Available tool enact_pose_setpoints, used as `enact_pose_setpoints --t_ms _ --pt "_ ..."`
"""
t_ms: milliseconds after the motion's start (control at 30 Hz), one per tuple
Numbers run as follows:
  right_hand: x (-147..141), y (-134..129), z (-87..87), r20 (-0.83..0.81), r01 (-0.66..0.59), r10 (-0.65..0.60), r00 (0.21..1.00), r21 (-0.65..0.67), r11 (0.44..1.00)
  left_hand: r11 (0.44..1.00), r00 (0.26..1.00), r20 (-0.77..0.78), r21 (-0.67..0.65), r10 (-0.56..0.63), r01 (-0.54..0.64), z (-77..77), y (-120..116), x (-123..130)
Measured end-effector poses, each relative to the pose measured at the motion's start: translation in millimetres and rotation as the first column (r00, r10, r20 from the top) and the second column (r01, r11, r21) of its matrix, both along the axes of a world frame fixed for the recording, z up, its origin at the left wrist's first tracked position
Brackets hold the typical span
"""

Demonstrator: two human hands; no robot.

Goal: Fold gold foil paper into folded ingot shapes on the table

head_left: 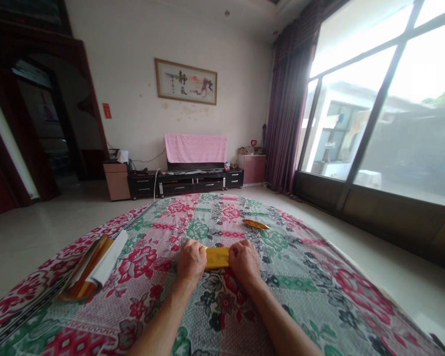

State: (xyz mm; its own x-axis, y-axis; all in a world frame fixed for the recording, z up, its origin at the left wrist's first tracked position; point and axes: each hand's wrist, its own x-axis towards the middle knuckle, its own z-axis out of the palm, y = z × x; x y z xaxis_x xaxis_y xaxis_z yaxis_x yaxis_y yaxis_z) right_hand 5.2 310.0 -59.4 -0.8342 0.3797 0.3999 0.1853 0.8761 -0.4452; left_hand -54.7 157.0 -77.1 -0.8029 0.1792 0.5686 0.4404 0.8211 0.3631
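Observation:
A strip of yellow-gold paper (217, 258) is stretched level between my two hands, low over the patterned cloth. My left hand (191, 259) has its fingers curled round the left end of the strip. Its right end is gripped by my right hand (245, 260), also with bent fingers. Both thumbs and the very ends of the paper are hidden. Beyond my right hand lies a boat-shaped gold paper piece (255, 224), apart from both hands.
A curled stack of gold and white paper sheets (96, 267) lies at the left on the floral cloth (141, 291). Farther off are a low black cabinet (181, 187), a pink cloth (196, 148) draped over a screen, and a large window (367, 113) at the right.

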Motion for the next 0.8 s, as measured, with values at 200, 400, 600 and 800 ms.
enact_pose_setpoints --t_ms 200,400,600,800 --pt "0.3 0.5 -0.6 -0.003 -0.006 0.006 1.0 0.006 1.0 1.0 1.0 -0.002 0.003 0.009 -0.009 0.1 0.3 0.0" --pt "-0.6 0.6 -1.7 -0.011 -0.005 0.005 1.0 -0.001 1.0 1.0 1.0 -0.004 0.004 0.008 -0.008 -0.5 0.0 -0.8" --pt "0.0 1.0 -2.8 -0.011 -0.006 0.006 1.0 0.001 1.0 1.0 1.0 0.006 0.009 0.006 -0.006 -0.6 -0.1 -0.6" --pt "-0.4 0.9 -1.6 -0.007 -0.01 0.01 1.0 0.014 1.0 1.0 1.0 -0.005 0.014 0.005 -0.005 -1.6 -0.1 -0.8"
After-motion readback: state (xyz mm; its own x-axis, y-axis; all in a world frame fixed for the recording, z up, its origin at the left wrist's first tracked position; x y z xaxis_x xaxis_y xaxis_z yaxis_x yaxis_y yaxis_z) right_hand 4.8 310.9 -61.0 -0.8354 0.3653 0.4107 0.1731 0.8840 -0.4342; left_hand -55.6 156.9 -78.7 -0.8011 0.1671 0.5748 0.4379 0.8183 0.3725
